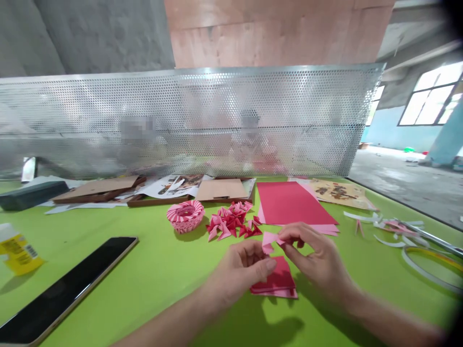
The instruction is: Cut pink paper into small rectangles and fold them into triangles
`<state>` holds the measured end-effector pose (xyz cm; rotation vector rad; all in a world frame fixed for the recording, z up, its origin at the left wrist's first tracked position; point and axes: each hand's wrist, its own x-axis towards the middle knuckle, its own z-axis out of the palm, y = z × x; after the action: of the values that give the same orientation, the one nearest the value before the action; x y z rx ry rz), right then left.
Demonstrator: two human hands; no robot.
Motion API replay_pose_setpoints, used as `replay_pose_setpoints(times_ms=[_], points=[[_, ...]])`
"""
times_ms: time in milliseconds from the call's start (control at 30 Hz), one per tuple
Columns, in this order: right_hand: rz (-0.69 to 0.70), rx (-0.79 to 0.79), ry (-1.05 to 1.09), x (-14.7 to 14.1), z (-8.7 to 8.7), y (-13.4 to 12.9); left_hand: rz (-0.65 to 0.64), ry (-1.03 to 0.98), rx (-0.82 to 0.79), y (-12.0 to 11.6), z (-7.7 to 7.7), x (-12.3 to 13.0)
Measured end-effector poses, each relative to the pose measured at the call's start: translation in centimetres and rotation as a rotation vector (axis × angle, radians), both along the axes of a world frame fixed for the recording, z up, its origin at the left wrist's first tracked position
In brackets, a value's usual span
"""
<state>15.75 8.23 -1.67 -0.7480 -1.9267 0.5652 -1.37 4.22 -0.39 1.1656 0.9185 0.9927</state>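
Observation:
Between my two hands is a small folded piece of pink paper (268, 241). My left hand (249, 262) pinches it from the left with thumb and fingers. From the right, the fingertips of my right hand (313, 250) are closed on its other end. Just below lies a stack of red and pink paper squares (277, 278), partly covered by my left thumb. Beyond my hands sits a loose pile of folded red and pink paper pieces (231, 220). To its left stands a round pink-and-white basket-like ring (185, 216) built of folded pieces.
Large red and pink sheets (292, 202) lie at the back. A phone (72, 289) and a yellow glue bottle (20, 250) are on the left. Scissors (434, 236), paper strips and a tape ring (430, 265) lie right. A perforated metal screen (202, 111) edges the table behind brown frames (224, 190).

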Motion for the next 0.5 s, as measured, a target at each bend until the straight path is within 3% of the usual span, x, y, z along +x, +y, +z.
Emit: replay_pose_setpoints(times_ms=[67, 167, 500], points=[[0.003, 0.156, -0.03, 0.17, 0.05, -0.02, -0.083, -0.083, 0.004, -0.24, -0.08, 0.26], [0.023, 0.3, -0.108, 0.35, 0.06, -0.22, -0.025, -0.099, 0.017, -0.12, -0.52, 0.31], [0.022, 0.461, -0.239, 0.67, -0.53, -0.29, 0.009, -0.207, 0.014, 0.19, -0.47, -0.17]])
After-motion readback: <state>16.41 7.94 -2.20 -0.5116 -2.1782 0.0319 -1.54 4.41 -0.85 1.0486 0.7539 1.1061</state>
